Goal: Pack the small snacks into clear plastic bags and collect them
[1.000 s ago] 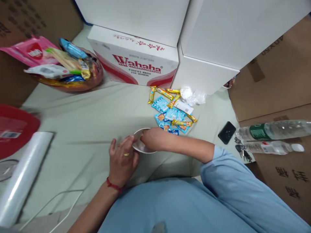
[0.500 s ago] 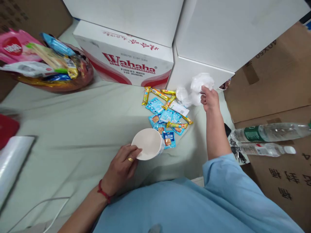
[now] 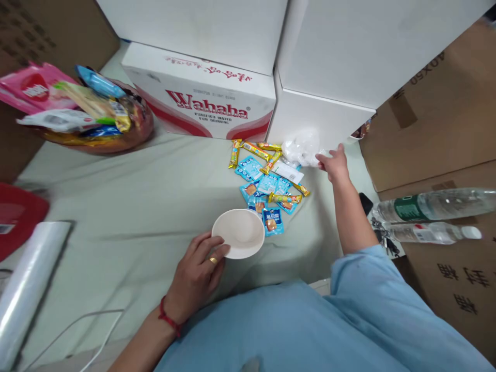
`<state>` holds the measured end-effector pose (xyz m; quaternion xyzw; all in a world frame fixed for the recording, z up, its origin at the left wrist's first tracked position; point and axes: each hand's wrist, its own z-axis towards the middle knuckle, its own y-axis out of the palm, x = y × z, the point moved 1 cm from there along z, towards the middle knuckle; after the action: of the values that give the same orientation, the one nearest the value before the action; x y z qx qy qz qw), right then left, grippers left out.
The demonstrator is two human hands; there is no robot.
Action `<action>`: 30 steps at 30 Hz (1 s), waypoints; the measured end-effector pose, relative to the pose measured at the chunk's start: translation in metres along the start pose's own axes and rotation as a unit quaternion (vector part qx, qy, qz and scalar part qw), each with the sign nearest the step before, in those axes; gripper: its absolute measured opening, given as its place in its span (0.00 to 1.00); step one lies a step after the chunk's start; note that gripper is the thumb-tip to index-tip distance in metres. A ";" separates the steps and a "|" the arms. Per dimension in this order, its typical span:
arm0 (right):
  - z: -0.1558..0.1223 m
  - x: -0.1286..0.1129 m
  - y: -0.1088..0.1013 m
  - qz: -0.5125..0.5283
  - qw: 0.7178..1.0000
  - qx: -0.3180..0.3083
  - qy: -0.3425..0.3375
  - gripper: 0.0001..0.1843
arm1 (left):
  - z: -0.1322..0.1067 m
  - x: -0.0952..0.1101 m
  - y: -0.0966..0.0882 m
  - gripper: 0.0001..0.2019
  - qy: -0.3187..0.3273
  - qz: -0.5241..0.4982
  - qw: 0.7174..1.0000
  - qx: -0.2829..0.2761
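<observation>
My left hand (image 3: pixel 203 268) grips the near-left rim of a white paper bowl (image 3: pixel 240 232), fingers wrapped over the edge. The bowl's inside looks bare. My right hand (image 3: pixel 335 164) has its thumb and index finger spread, beside a crumpled clear plastic bag (image 3: pixel 301 147) lying against a white box. Whether a fingertip touches the plastic I cannot tell. Between the hands lie several blue snack packets (image 3: pixel 273 221) and yellow snack sticks (image 3: pixel 285 199), with a white card (image 3: pixel 287 171) among them.
A bowl of wrapped snacks (image 3: pixel 132 132) stands at left near a Wahaha water carton (image 3: pixel 209 98). White boxes (image 3: pixel 325 51) rise behind. On the right lie two plastic bottles (image 3: pixel 437 205), keys (image 3: pixel 389 243) and cardboard (image 3: pixel 445 144). A plastic roll (image 3: pixel 33 279) and cable (image 3: pixel 73 325) lie left.
My right hand has let go of the plastic bag, which now sits lower and further left. Its fingers have spread. The bowl has turned so more of its inside faces me.
</observation>
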<state>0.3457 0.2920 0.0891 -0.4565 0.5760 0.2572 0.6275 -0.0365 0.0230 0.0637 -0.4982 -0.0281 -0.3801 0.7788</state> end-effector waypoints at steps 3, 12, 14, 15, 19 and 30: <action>-0.075 -0.014 -0.044 -0.107 0.970 -0.072 -0.205 0.37 | 0.013 0.006 0.011 0.11 -0.005 -0.065 0.998 -0.023; -0.237 0.019 -0.105 -0.287 0.780 -0.369 -0.415 0.12 | 0.053 0.059 0.055 0.13 0.048 -0.239 0.964 -0.104; -0.218 0.026 -0.130 -0.314 0.816 -0.313 -0.371 0.11 | 0.052 0.059 0.055 0.20 0.035 -0.241 0.965 -0.094; -0.202 0.027 -0.145 -0.337 0.835 -0.267 -0.343 0.10 | 0.050 0.055 0.054 0.22 0.022 -0.236 0.967 -0.090; -0.102 0.017 -0.185 -0.478 0.848 -0.059 -0.224 0.10 | 0.025 0.026 0.044 0.12 -0.063 -0.194 0.976 -0.079; 0.175 -0.111 -0.134 -0.522 0.802 0.185 -0.224 0.48 | -0.036 0.003 0.024 0.13 -0.249 -0.093 0.963 -0.044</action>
<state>0.5228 0.4063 0.2181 -0.4932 0.1301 -0.1257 0.8509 -0.0316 -0.0021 0.0291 -0.6063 -0.2502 -0.3157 0.6856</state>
